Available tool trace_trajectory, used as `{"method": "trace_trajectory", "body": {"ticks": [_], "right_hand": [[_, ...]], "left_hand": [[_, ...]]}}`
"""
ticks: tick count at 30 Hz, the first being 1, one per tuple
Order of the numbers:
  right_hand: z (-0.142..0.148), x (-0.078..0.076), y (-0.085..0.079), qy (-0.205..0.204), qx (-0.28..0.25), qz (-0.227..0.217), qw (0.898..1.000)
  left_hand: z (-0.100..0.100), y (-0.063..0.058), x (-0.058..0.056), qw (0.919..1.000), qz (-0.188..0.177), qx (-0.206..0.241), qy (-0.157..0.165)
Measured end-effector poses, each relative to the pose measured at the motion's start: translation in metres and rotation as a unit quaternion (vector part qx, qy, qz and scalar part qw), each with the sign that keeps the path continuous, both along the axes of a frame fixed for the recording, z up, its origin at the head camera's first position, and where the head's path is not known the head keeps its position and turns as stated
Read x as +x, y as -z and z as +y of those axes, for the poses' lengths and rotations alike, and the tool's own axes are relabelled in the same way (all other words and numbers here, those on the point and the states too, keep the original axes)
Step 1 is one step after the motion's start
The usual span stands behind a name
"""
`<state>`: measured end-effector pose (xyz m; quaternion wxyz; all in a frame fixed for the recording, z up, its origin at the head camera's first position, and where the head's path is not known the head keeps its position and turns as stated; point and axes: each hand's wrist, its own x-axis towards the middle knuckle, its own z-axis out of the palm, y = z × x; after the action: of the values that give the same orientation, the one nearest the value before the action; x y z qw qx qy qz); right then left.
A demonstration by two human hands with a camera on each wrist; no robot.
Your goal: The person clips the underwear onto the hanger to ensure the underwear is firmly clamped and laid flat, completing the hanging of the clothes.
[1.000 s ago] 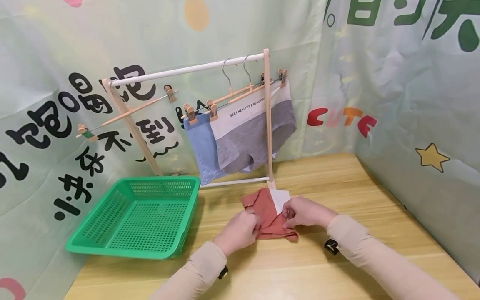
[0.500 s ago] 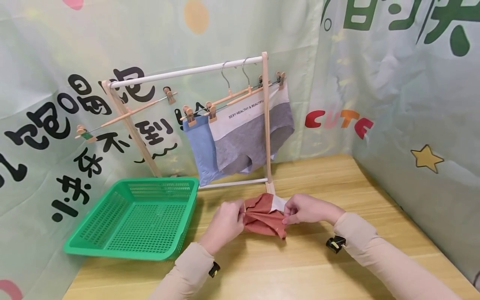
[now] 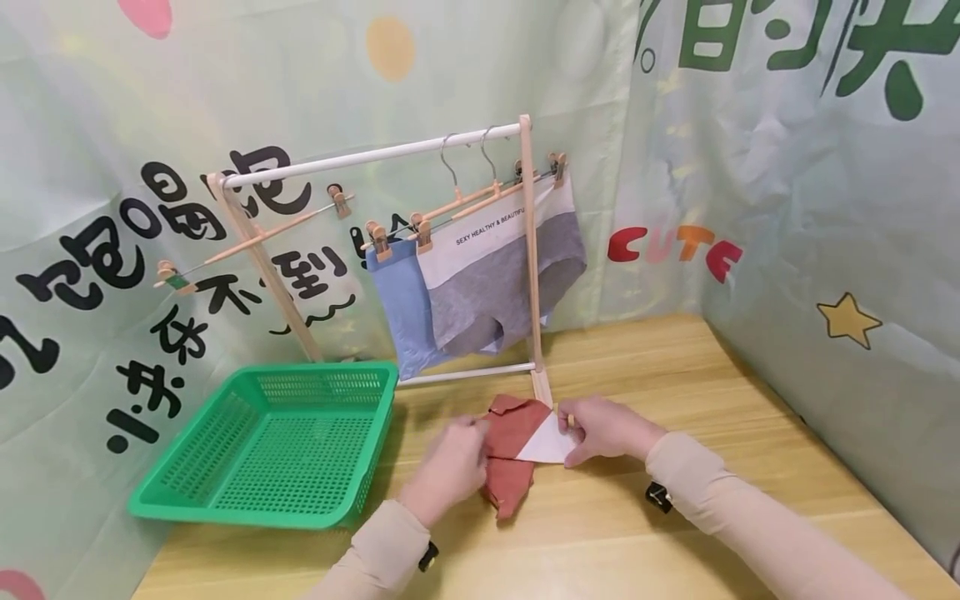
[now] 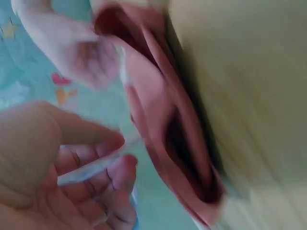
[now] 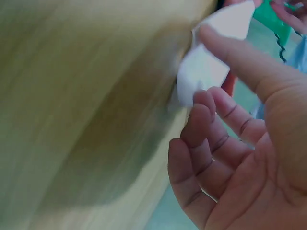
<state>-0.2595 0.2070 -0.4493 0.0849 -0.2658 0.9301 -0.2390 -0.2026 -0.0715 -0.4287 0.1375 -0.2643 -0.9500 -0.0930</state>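
A pair of rust-red underpants (image 3: 513, 433) with a white waistband (image 3: 547, 440) lies on the wooden table, its waistband pointing right and one leg part spread toward the front. My left hand (image 3: 453, 461) is at the left side of the underpants; in the left wrist view its thumb and fingers (image 4: 122, 167) stand apart, with the red cloth just beyond the tips. At the waistband is my right hand (image 3: 609, 429). The right wrist view has its thumb (image 5: 235, 52) against the white cloth and its loosely bent fingers (image 5: 192, 158) apart from the thumb.
A green plastic basket (image 3: 352, 500) stands on the left of the table. Behind is a small drying rack (image 3: 531, 250) with grey-and-white underpants (image 3: 487, 283) and blue ones (image 3: 401, 292) clipped to hangers. Another clip hanger (image 3: 262, 236) hangs on the rack's left. Printed cloth walls (image 3: 660, 167) surround the table.
The underpants have gone from bunched, held between both hands, to laid flatter and turned, with the white waistband at right. Both hands have loosened from the cloth.
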Motion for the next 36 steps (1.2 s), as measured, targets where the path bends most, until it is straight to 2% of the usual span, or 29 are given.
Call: {"method": "trace_trajectory", "body": {"ticks": [2, 4, 6, 9, 12, 16, 20, 23, 26, 29, 32, 34, 36], "right_hand": [[-0.005, 0.001, 0.003, -0.006, 0.011, 0.006, 1.000], [-0.009, 0.002, 0.004, -0.012, 0.020, 0.017, 1.000], [-0.012, 0.003, 0.005, -0.021, 0.023, 0.029, 0.999], [-0.013, 0.003, 0.003, -0.027, 0.027, 0.041, 0.998], [-0.007, 0.000, -0.002, -0.025, 0.011, 0.033, 0.999], [0.010, -0.008, -0.022, -0.021, -0.041, 0.022, 0.999], [0.029, -0.015, -0.044, -0.009, -0.070, 0.034, 0.997], [0.043, -0.018, -0.054, 0.018, -0.070, 0.048, 0.996], [0.053, -0.022, -0.057, 0.051, -0.068, 0.055, 0.995], [0.057, -0.027, -0.052, 0.072, -0.065, 0.065, 0.993], [0.055, -0.031, -0.042, 0.083, -0.057, 0.061, 0.993], [0.051, -0.032, -0.035, 0.088, -0.045, 0.056, 0.994], [0.048, -0.030, -0.032, 0.087, -0.032, 0.052, 0.994]], "left_hand": [[0.007, 0.004, 0.006, 0.9987, -0.027, -0.015, 0.040], [0.012, 0.009, 0.011, 0.9959, -0.053, -0.040, 0.062], [0.015, 0.015, 0.014, 0.9932, -0.074, -0.066, 0.061], [0.013, 0.018, 0.013, 0.9929, -0.064, -0.086, 0.052], [0.007, 0.015, 0.009, 0.9955, -0.037, -0.081, 0.032], [-0.007, 0.001, 0.004, 0.9971, -0.011, -0.074, -0.011], [-0.020, -0.011, 0.000, 0.9952, 0.027, -0.077, -0.054], [-0.028, -0.014, -0.004, 0.9910, 0.061, -0.087, -0.082], [-0.031, -0.015, -0.007, 0.9858, 0.077, -0.102, -0.109], [-0.032, -0.014, -0.010, 0.9818, 0.085, -0.111, -0.129], [-0.028, -0.010, -0.009, 0.9857, 0.075, -0.102, -0.111], [-0.023, -0.006, -0.006, 0.9928, 0.046, -0.083, -0.074], [-0.016, -0.004, -0.003, 0.9973, -0.002, -0.067, -0.030]]}}
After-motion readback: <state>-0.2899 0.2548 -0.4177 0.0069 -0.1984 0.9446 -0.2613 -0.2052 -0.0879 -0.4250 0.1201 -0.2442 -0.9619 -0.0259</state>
